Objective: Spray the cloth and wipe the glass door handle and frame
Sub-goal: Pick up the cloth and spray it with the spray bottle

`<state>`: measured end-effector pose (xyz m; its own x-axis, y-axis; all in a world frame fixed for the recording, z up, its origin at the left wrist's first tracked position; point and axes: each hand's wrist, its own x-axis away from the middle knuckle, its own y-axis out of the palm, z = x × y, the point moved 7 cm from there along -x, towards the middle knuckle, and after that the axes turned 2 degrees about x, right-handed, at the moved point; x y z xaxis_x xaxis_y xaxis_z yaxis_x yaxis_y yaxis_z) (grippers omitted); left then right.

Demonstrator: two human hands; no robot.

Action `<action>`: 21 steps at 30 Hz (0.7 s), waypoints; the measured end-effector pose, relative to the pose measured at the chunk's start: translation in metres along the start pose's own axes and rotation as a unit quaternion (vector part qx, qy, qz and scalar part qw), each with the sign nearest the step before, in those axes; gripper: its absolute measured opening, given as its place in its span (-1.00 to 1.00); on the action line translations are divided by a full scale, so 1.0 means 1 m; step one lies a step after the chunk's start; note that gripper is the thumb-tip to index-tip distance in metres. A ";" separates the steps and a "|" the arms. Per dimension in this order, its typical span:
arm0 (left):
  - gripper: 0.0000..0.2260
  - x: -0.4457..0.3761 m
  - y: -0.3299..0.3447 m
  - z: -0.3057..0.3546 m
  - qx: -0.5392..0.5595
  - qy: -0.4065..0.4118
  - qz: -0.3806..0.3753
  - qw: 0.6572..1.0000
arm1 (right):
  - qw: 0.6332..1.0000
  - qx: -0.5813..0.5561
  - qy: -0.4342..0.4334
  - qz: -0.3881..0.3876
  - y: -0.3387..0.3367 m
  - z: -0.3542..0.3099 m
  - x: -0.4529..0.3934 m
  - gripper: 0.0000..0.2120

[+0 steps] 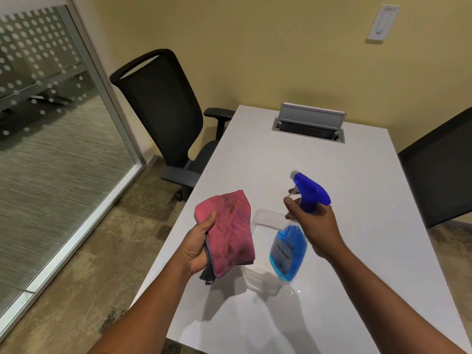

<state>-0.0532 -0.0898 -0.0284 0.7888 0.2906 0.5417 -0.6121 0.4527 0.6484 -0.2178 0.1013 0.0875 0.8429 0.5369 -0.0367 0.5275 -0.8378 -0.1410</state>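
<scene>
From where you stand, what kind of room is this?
Probably a small office meeting room: a white table with a pop-up cable box, black mesh office chairs at its sides, and a frosted-dot glass wall.

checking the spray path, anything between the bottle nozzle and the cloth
Nothing: in the head view the spray bottle nozzle and red cloth have only bare white table behind the gap.

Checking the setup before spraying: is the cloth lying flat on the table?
No, the left hand holds the red cloth up above the white table, beside the spray bottle in the right hand.
</scene>
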 end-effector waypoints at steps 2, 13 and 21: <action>-0.48 0.004 -0.005 -0.002 -0.003 -0.005 0.006 1.000 | 1.000 0.001 -0.004 -0.028 0.004 0.002 -0.013 -0.73; -0.56 0.019 -0.011 -0.003 -0.001 -0.025 -0.015 1.000 | 0.977 0.030 0.025 -0.211 0.026 0.051 -0.066 -0.73; -0.52 0.018 -0.014 0.001 -0.013 -0.017 -0.003 1.000 | 0.956 0.013 0.092 -0.278 0.035 0.082 -0.089 -0.75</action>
<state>-0.0305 -0.0911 -0.0271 0.7899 0.2582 0.5562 -0.6050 0.4757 0.6385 -0.2833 0.0319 0.0043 0.4379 0.8700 0.2264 0.8990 -0.4233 -0.1124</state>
